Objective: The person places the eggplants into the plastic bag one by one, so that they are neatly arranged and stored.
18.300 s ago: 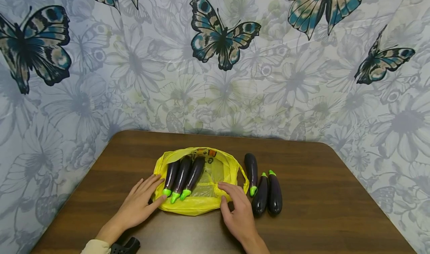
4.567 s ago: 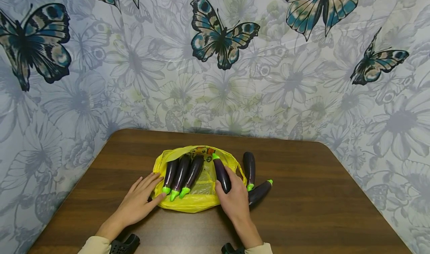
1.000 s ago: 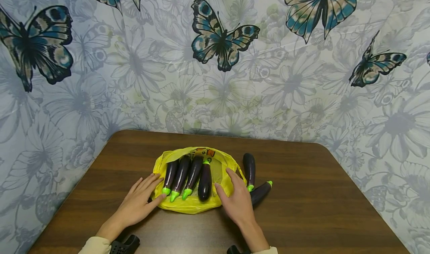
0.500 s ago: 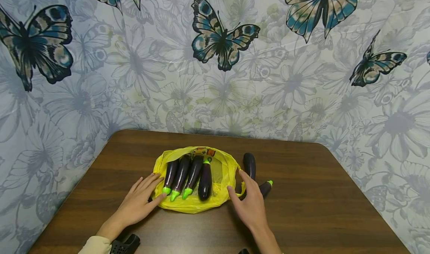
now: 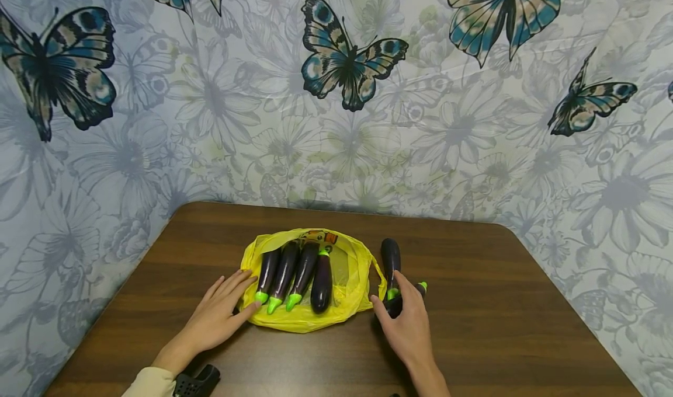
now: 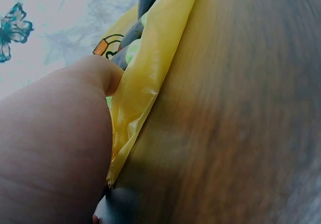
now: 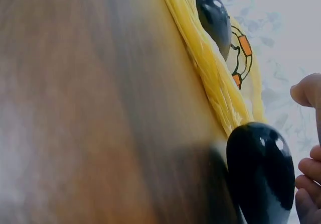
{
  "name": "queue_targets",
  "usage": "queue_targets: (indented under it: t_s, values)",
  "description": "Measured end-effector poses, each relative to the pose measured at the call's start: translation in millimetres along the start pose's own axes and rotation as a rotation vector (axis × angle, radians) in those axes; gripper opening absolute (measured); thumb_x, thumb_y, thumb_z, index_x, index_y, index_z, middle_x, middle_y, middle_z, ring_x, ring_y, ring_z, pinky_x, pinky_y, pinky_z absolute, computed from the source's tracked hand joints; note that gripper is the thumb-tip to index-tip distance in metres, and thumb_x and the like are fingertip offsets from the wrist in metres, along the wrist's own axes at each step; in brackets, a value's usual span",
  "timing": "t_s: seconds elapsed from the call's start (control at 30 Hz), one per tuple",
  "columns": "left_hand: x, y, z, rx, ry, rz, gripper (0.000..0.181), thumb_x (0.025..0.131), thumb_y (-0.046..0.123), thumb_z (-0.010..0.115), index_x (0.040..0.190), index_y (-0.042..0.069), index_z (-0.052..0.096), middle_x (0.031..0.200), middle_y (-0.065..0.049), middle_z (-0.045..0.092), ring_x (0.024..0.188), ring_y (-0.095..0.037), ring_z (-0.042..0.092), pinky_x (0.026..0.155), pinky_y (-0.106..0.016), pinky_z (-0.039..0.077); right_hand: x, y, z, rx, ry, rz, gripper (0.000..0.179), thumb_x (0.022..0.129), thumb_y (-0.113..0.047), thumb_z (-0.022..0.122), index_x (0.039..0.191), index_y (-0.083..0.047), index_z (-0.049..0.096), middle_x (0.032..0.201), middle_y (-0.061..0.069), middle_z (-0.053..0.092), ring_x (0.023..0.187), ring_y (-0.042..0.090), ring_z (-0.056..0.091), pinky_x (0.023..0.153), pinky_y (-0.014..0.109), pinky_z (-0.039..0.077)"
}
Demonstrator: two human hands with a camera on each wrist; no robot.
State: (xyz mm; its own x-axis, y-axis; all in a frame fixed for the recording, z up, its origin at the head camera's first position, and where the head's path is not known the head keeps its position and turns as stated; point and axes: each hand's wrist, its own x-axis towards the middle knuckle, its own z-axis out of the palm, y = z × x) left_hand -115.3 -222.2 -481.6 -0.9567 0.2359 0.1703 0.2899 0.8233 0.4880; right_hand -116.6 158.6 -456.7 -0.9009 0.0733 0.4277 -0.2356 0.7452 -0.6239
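A yellow plastic bag (image 5: 299, 323) lies on its side with its mouth facing me. Several dark purple eggplants (image 5: 321, 286) with green stems rest side by side inside it. My left hand (image 5: 218, 314) lies with extended fingers on the bag's left edge, its thumb along the rim. Right of the bag are two more eggplants. The far eggplant (image 5: 390, 257) points its green stem towards me; the near eggplant (image 5: 393, 307) lies slanted, partly hidden by my right hand (image 5: 409, 327). That hand hovers around it, thumb and fingers apart; the right wrist view shows a gap between fingers (image 7: 310, 176) and eggplant (image 7: 261, 171).
The brown wooden table (image 5: 505, 315) extends to both sides and has rounded far corners. Behind it hangs a backdrop (image 5: 336, 163) with flowers and butterflies. A black wrist device (image 5: 197, 380) sits at my left cuff.
Eighteen seconds ago three eggplants were in the bag; one more was carried in by my right hand and released. The right hand has since moved right, to the slanted eggplant. The left hand stays put.
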Motion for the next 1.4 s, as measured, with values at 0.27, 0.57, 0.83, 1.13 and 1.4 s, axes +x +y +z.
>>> queue_targets:
  t_s: [0.27, 0.57, 0.83, 1.13, 1.4]
  values:
    - [-0.4, 1.5, -0.6, -0.004, -0.002, -0.001, 0.068, 0.103, 0.053, 0.056, 0.152, 0.006, 0.05, 0.162, -0.017, 0.041, 0.152, -0.04, 0.032, 0.123, -0.064, 0.016, -3.3, 10, -7, -0.008, -0.001, 0.087, 0.077, 0.088, -0.029, 0.084, 0.15, 0.001, 0.049, 0.149, 0.024, 0.052, 0.141, 0.045, 0.044, 0.113, 0.066, 0.038]
    - [-1.1, 2.0, -0.7, -0.008, 0.0, 0.003, 0.067, 0.103, 0.052, 0.056, 0.152, 0.006, 0.051, 0.161, -0.017, 0.042, 0.152, -0.04, 0.032, 0.123, -0.065, 0.016, -7.0, 16, -12, -0.014, -0.062, 0.183, 0.085, 0.088, -0.038, 0.082, 0.153, 0.001, 0.043, 0.154, 0.028, 0.045, 0.143, 0.049, 0.039, 0.114, 0.068, 0.036]
    - [-1.6, 1.9, -1.5, -0.012, -0.005, -0.001, 0.067, 0.103, 0.052, 0.056, 0.152, 0.006, 0.05, 0.162, -0.017, 0.041, 0.152, -0.04, 0.032, 0.123, -0.065, 0.015, -6.5, 19, -11, -0.035, -0.122, 0.216, 0.099, 0.084, -0.051, 0.083, 0.156, 0.0, 0.039, 0.158, 0.027, 0.041, 0.147, 0.047, 0.034, 0.119, 0.065, 0.032]
    - [-1.3, 1.6, -1.8, 0.01, 0.011, 0.009, 0.066, 0.104, 0.051, 0.056, 0.151, 0.006, 0.051, 0.161, -0.017, 0.043, 0.151, -0.041, 0.034, 0.122, -0.065, 0.018, -6.1, 23, -9, -0.06, -0.164, 0.196, 0.112, 0.077, -0.059, 0.085, 0.157, 0.001, 0.035, 0.16, 0.026, 0.038, 0.151, 0.046, 0.029, 0.122, 0.064, 0.027]
    - [-0.9, 0.8, 0.2, 0.0, 0.005, 0.003, 0.068, 0.103, 0.053, 0.056, 0.151, 0.005, 0.051, 0.161, -0.018, 0.042, 0.151, -0.041, 0.033, 0.122, -0.065, 0.017, -6.0, 21, -9, -0.055, -0.183, 0.199, 0.114, 0.078, -0.06, 0.085, 0.158, 0.002, 0.033, 0.162, 0.026, 0.034, 0.152, 0.045, 0.027, 0.123, 0.063, 0.026]
